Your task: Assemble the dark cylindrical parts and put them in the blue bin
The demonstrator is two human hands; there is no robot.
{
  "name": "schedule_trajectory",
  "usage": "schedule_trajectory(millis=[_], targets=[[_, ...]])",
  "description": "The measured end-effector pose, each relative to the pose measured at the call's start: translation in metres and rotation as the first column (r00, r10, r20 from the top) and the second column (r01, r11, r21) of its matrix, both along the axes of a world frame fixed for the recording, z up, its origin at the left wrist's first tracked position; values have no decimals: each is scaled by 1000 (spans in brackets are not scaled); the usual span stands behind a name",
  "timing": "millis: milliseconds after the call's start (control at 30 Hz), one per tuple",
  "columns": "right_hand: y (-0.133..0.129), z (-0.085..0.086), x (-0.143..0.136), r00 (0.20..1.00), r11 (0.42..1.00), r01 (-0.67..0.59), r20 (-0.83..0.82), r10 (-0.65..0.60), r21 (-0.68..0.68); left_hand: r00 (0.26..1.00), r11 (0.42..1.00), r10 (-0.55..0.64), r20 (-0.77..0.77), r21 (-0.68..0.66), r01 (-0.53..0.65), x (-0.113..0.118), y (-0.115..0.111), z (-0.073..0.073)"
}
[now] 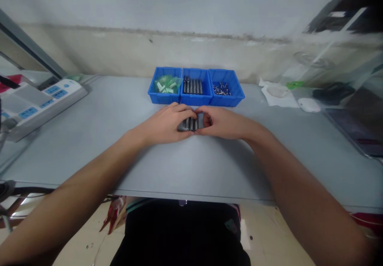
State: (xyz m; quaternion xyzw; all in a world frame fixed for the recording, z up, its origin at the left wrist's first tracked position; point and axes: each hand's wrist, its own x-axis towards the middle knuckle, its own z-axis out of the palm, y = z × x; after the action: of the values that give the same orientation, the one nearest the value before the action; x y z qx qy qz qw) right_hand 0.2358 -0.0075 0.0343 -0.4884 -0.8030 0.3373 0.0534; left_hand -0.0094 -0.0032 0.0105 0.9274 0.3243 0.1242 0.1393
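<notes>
Before blue bins [196, 100], both hands [166, 123] [224, 122] hold dark bars [192, 125] in their fingers [186, 114] (long axes pointing away).

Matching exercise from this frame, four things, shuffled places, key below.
1. gray ribbed item
2. green bag
3. small metal pieces
4. power strip

A. right blue bin
B. between left hand and right hand
C. left side of desk
D. left blue bin

Pairs: 1-B; 2-D; 3-A; 4-C
</notes>
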Motion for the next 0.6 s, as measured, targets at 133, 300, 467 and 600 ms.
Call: schedule_trajectory(millis=[133,300,467,600], targets=[[-1,-1,0,1000,1000,-2,8,2,1,1000,999,3,17,-35,-3,-1,3,-2],[-3,0,-2,1000,1000,-5,19,5,-10,999,998,5,38,-63,-3,-4,5,-3],[-1,1,-2,1000,1000,2,32,-2,-13,999,997,15,34,-77,-12,-3,4,-2],[0,0,-1,999,1000,-3,32,4,-8,999,996,40,9,-78,-40,-3,2,0]])
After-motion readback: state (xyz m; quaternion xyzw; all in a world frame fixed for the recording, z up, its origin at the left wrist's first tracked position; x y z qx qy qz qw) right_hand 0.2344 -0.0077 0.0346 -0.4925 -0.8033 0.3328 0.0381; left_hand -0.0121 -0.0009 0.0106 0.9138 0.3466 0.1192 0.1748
